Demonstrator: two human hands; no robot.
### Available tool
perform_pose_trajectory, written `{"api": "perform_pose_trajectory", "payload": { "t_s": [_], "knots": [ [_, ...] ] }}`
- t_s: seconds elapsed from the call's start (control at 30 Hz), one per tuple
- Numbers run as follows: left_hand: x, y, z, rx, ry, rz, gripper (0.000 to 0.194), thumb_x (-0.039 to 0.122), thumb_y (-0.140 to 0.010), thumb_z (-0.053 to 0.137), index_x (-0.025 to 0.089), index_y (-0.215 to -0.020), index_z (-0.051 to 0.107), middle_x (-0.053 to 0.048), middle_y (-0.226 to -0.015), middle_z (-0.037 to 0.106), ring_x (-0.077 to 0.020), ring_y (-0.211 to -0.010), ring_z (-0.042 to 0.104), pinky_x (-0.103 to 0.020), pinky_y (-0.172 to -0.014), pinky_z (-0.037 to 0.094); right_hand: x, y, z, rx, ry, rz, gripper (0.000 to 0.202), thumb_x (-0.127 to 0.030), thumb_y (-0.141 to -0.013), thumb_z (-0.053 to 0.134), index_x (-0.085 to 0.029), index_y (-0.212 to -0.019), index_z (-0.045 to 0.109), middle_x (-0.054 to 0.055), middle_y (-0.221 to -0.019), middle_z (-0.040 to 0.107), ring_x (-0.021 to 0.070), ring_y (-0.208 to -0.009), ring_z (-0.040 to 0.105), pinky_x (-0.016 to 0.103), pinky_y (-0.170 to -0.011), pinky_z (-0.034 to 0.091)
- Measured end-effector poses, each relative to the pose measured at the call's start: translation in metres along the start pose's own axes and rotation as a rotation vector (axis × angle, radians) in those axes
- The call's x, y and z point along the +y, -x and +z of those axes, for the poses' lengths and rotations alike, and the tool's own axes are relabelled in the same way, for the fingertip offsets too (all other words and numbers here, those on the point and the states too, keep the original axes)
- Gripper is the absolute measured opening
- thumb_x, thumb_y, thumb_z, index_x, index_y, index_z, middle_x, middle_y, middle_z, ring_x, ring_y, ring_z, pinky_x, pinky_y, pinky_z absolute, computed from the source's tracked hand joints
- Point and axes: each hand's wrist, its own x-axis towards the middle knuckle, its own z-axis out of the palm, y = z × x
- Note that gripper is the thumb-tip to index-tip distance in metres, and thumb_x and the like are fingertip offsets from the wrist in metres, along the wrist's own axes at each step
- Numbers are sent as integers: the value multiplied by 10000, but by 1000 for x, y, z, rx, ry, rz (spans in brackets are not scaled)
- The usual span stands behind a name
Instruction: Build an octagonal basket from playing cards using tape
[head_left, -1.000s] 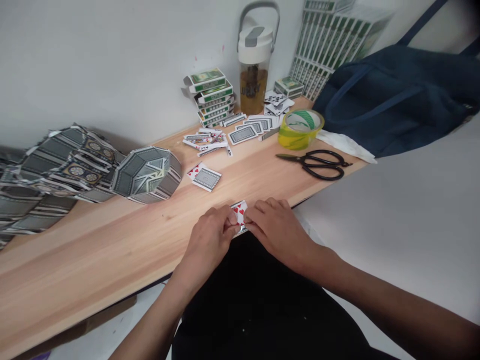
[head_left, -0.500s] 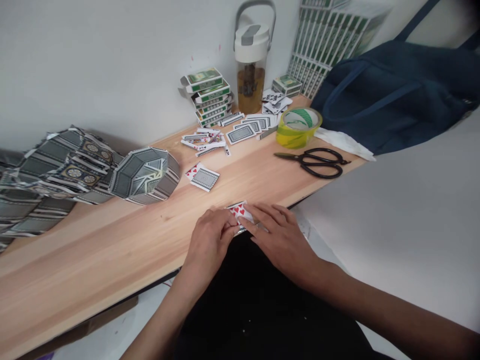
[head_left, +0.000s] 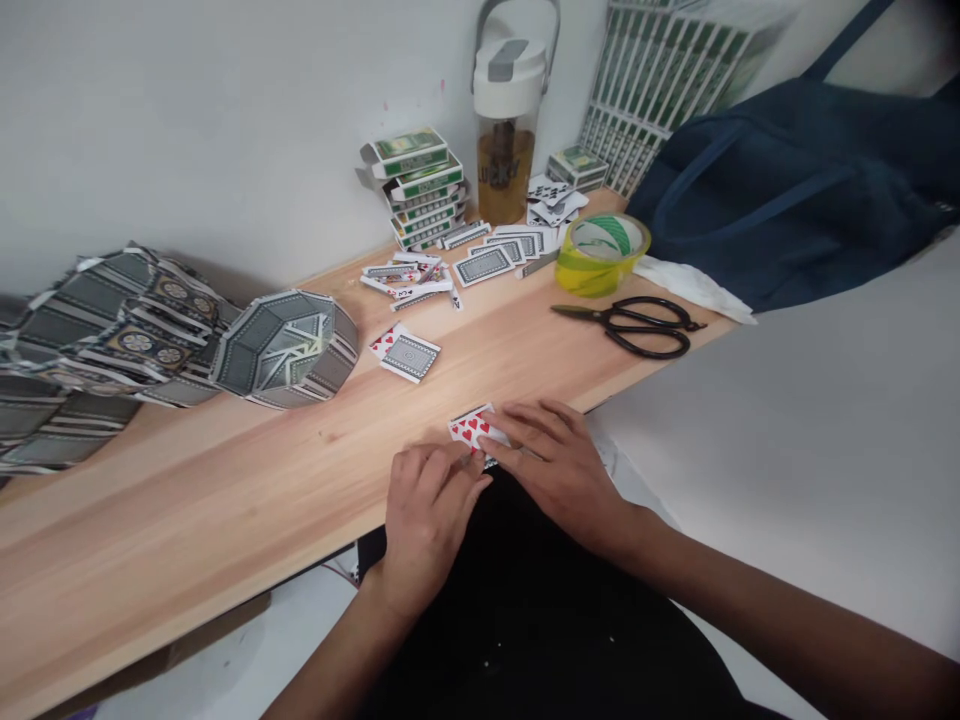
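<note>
Right under the fingertips, at the near edge of the table, lies the hearts card, face up. The right hand lays loosely spread fingers over its right side; the left hand is curled narrow at its lower edge, and whether it pinches cannot be told. To crease that edge cleanly, as seems the step in hand, it would help to keep the right fingers flat and run the left ones evenly along it. Compared with half a second ago, the left hand sits lower, baring more hearts. Beyond the grip, leftward, lie two overlapping cards.
</note>
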Motion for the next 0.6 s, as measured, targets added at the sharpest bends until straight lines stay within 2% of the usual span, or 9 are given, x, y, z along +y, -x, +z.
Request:
{"api": "perform_pose_trajectory", "payload": {
  "t_s": [0.17,0.47,0.6],
  "knots": [
    [0,0,3,29,-6,4,147,107,-836,647,158,-974,649,-74,-960,684,-212,-868,561,-372,-750,430,4,-5,6,136,-93,-40,191,-207,-930,570,-267,-1090,656,-41,-1141,716,164,-1092,585,412,-1012,343],
    [3,-2,3,20,60,-57,63,94,-868,588,140,-882,628,-68,-869,649,-192,-822,529,-350,-727,397,-3,-11,-5,83,-159,-42,162,-215,-947,540,-226,-1030,679,-30,-1014,743,163,-941,584,386,-890,337],
    [5,-4,3,26,15,-58,145,86,-887,539,135,-772,613,-57,-717,585,-181,-713,470,-336,-653,344,-3,-15,-3,132,-176,-43,112,-197,-916,594,-233,-969,685,-48,-950,751,146,-864,586,373,-860,341]
  ]
}}
